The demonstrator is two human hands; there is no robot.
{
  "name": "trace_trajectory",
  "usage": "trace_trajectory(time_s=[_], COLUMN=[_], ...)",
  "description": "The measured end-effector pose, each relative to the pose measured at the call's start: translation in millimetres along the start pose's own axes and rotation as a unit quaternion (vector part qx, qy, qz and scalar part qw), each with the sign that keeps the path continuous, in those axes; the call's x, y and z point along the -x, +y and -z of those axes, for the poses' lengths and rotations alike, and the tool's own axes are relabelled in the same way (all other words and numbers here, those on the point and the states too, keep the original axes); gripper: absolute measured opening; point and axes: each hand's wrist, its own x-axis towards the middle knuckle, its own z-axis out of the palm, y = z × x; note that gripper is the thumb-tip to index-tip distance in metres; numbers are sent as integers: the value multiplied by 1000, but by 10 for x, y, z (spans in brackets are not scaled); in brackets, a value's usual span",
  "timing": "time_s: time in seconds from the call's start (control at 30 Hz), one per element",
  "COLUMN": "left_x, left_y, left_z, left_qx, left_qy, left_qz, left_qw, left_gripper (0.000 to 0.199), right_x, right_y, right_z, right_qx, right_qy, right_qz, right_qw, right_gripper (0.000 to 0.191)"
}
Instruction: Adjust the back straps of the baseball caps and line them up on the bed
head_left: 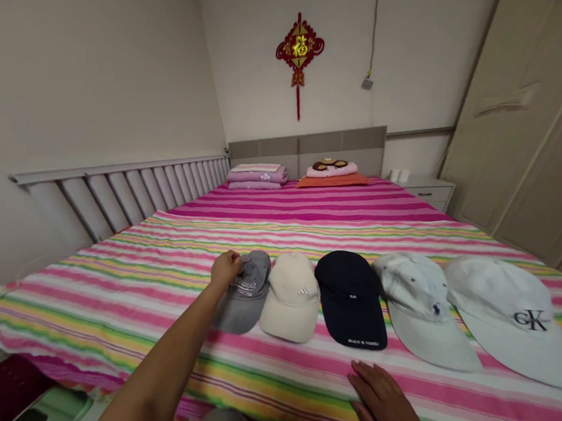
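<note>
Several baseball caps lie in a row across the striped sheet, brims toward me. My left hand is closed on the upper left edge of the grey cap at the left end; its fingertips are partly hidden. Beside that cap comes a cream cap, then a navy cap with white lettering on its brim. Farther right are a pale cap with a small dark emblem and a white cap marked with large letters. Below the navy brim, my right hand rests with fingers stretched out, holding nothing.
The striped sheet covers the near bed. Folded purple bedding and an orange-and-pink stack sit by the headboard. A white railing lines the left side. A green stool stands at lower left.
</note>
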Motion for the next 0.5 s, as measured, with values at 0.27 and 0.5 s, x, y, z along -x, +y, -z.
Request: trace_trajectory(time_s=[0.27, 0.5], left_x=[1281, 2476], left_y=[-460, -342], left_z=[-22, -588], left_qx=[72, 131], left_qy=[118, -267], left_qz=[42, -76], left_qw=[990, 952], left_gripper=[34, 27], right_x=[-25, -99], right_y=[-85, -152], right_z=[91, 135], right_qx=[-26, -77], right_qy=[-30, -14], right_qz=[-48, -111], right_qw=[998, 991], right_gripper=[26, 22])
